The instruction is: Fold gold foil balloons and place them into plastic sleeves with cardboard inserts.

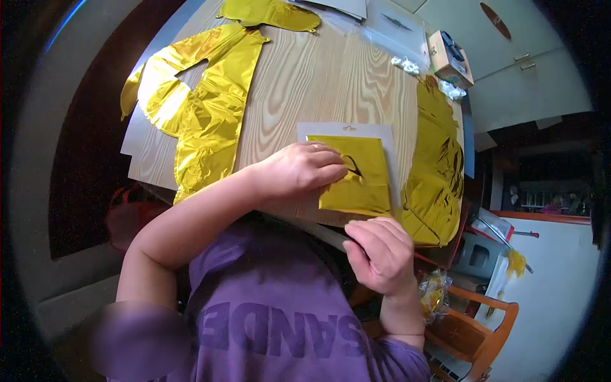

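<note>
A folded gold foil balloon [366,184] lies on a pale backing card [389,137] with a hanging slot, at the near edge of the table. My left hand [302,169] rests on the left part of the folded foil, fingers together and stretched across it, pressing lightly. A dark curved line or crease shows on the foil by its fingertips. Just below the packet's near edge is my right hand [382,251], with fingers curled and the thumb close to them. Anything between those fingers is too small or hidden to make out.
Flat gold foil balloons lie on the wood-grain table [286,83]: a large one [210,108] at left, another [270,14] at the far edge, a third [436,172] at right. A small box [450,60] stands far right. A wooden chair [471,325] is at lower right.
</note>
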A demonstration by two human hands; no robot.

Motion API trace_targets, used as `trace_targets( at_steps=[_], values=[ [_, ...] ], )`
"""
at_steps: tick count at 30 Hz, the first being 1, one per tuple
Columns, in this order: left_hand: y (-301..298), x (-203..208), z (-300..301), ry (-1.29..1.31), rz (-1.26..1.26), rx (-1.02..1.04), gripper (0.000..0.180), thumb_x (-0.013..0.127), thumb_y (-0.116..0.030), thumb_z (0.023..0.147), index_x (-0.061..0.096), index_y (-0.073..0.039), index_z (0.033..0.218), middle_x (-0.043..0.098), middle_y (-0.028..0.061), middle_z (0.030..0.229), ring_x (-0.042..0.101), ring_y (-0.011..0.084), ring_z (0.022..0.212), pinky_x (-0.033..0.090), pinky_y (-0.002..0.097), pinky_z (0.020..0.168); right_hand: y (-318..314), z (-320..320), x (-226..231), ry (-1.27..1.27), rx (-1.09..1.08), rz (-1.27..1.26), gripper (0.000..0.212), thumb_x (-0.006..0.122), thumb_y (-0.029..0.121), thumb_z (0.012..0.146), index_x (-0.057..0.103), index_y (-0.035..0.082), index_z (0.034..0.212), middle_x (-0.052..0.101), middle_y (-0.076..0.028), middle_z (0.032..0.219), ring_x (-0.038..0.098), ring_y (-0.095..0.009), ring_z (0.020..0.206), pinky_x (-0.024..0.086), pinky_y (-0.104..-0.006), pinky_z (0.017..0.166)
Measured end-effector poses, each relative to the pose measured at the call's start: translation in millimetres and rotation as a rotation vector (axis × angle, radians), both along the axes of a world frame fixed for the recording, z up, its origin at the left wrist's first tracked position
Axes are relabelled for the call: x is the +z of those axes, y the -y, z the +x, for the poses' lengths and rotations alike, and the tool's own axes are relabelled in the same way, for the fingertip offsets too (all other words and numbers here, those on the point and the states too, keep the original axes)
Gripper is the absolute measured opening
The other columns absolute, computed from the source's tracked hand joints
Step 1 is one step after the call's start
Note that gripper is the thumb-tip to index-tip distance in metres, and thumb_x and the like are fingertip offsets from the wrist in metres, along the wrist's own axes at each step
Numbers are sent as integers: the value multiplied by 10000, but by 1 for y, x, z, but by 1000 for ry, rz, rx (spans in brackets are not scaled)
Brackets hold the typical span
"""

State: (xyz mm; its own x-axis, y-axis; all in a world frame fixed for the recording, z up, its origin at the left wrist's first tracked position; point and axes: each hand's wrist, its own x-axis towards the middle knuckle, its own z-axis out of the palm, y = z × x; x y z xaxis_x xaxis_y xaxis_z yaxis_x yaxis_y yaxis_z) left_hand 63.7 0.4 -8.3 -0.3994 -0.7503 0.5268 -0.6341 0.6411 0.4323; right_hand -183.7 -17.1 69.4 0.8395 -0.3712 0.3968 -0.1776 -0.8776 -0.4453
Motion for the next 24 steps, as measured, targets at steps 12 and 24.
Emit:
trace_targets(
  at_steps=[12,24],
  values=[
    [-38,31,24,155,400,100,1013,778,-246,640,330,-79,1533,352,181,1563,247,375,1493,172,535,1229,59,10,-19,-15,-61,11,303,682,152,862,659,30,1139,674,-162,1150,637,-331,1078,475,-456,984],
    [-12,0,8,296,279,298,990,671,-622,810,342,10,1497,341,233,1553,275,383,1476,198,538,1208,132,54,-85,-263,-69,-117,439,556,265,989,550,61,1378,468,-162,1495,410,-349,1395,313,-500,1144]
  ],
)
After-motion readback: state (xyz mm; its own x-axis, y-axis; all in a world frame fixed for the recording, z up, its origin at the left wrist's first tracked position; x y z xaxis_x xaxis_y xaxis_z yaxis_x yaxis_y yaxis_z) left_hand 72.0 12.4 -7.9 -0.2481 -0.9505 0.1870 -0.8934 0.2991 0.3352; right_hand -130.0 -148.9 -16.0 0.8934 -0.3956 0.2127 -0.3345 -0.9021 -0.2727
